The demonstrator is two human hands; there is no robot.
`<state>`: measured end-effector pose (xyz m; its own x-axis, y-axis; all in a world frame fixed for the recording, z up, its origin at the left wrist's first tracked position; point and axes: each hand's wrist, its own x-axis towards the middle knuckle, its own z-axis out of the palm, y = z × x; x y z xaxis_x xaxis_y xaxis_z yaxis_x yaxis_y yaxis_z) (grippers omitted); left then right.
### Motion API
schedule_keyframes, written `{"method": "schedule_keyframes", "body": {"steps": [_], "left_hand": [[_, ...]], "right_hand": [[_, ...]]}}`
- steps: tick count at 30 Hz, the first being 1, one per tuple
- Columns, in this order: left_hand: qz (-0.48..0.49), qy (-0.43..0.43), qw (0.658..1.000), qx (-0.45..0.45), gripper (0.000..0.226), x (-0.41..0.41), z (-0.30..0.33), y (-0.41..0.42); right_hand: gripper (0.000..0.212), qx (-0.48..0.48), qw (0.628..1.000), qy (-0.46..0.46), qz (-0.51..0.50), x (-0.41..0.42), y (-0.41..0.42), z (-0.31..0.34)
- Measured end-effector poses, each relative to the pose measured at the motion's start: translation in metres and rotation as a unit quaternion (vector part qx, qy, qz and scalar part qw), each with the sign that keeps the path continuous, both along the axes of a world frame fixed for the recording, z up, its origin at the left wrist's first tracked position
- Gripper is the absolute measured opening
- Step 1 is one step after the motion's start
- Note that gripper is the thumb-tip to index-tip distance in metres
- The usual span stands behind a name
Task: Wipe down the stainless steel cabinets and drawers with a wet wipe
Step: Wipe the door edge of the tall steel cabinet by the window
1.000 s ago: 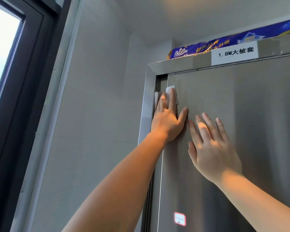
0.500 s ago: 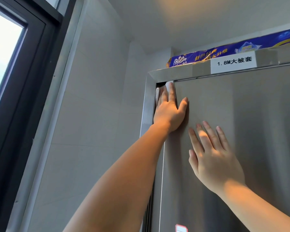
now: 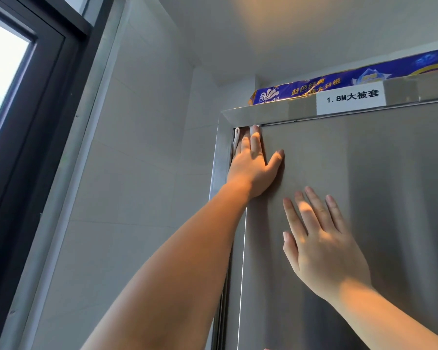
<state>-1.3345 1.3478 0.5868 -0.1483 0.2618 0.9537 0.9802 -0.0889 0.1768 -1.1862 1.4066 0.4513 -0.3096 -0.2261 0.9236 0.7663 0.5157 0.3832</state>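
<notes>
L hand (image 3: 253, 170) flat, fingers straight, pressing white wet wipe (image 3: 237, 138) onto top-left corner of steel cabinet door (image 3: 364, 198), fingertips right at upper door edge; wipe mostly hidden under fingers, bit showing at left. R hand (image 3: 321, 246) open, palm flat on door, lower right of L, holding nothing. White label (image 3: 350, 101) on frame above; blue pack (image 3: 339, 84) on top of cabinet.

the left hand (image 3: 253, 170) has slid further up the cabinet door (image 3: 364, 198), so its fingertips now reach the door's top left corner just under the frame. the wet wipe (image 3: 237, 140) beneath it shows less, only a strip at the door's left edge. the right hand (image 3: 321, 243) now lies slightly lower on the door.
</notes>
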Motion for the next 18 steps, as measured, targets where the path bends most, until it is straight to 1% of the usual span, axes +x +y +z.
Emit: {"method": "schedule_keyframes", "body": {"steps": [5, 9, 12, 16, 18], "left_hand": [[-0.019, 0.006, 1.0, -0.008, 0.081, -0.007, -0.026, 0.003], [-0.028, 0.009, 0.999, -0.015, 0.081, -0.007, -0.016, 0.0], [-0.031, 0.004, 1.0, -0.003, 0.08, -0.004, -0.011, 0.001], [-0.033, 0.005, 0.999, 0.017, 0.081, -0.004, -0.031, 0.006], [-0.034, 0.01, 0.999, 0.013, 0.081, -0.005, -0.037, 0.006]], "right_hand": [[0.054, 0.005, 1.0, 0.003, 0.0, 0.0, -0.002, 0.0], [0.055, -0.001, 1.0, 0.001, -0.001, 0.0, -0.001, 0.001], [0.055, 0.001, 1.0, 0.002, -0.003, 0.0, 0.0, 0.0], [0.055, 0.002, 1.0, 0.002, -0.003, -0.001, 0.0, 0.0], [0.055, 0.002, 1.0, 0.001, -0.003, -0.001, -0.001, 0.0]]}}
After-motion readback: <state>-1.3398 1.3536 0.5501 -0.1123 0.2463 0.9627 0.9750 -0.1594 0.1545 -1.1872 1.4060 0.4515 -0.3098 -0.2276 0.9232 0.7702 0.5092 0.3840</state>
